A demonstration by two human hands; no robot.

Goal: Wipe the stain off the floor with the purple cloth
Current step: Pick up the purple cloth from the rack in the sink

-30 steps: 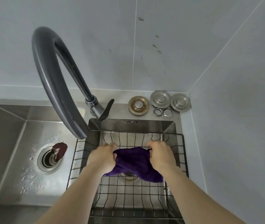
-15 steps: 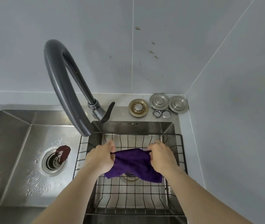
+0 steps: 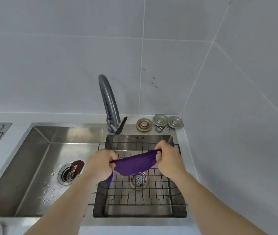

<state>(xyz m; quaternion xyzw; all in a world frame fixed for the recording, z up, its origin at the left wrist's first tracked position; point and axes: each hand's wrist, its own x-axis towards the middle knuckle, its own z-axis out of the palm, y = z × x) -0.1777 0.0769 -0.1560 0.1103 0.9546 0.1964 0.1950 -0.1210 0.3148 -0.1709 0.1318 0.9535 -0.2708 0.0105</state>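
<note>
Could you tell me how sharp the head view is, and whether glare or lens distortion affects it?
In the head view, light is soft and even; the purple cloth and both hands, left and right, look slightly soft. Bright reflections sit on the left sink basin. The wide-angle lens bends the tile lines and the counter edge; the bottom-left corner is blurred.

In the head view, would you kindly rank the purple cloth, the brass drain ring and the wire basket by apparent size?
1. wire basket
2. purple cloth, held nearer the camera, which flatters it
3. brass drain ring
</note>
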